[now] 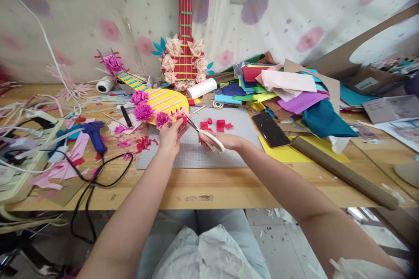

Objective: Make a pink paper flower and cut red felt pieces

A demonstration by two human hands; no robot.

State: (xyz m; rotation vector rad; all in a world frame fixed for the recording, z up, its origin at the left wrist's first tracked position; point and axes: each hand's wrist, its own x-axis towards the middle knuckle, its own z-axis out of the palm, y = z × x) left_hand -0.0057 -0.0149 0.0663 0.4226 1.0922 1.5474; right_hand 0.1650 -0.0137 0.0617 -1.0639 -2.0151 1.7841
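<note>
Between the fingertips of my left hand (170,138) is a small piece of red crepe paper (182,120). My right hand (222,139) grips white-handled scissors (213,139), whose blades point up and left to that red paper. Whether the blades are cutting into it I cannot tell. Both hands are above a grey cutting mat (203,157). Small red paper pieces (220,125) lie on the mat beyond my right hand. Just behind my left hand rests a yellow paper guitar (173,100) with pink strips and magenta paper flowers (143,113).
A red guitar (186,59) with pale flowers leans on the curtain. To the left are a blue glue gun (94,136), its black cord, a power strip (19,178) and paper scraps. On the right lie a phone (271,130), a wooden stick (343,172) and piled coloured paper (294,96).
</note>
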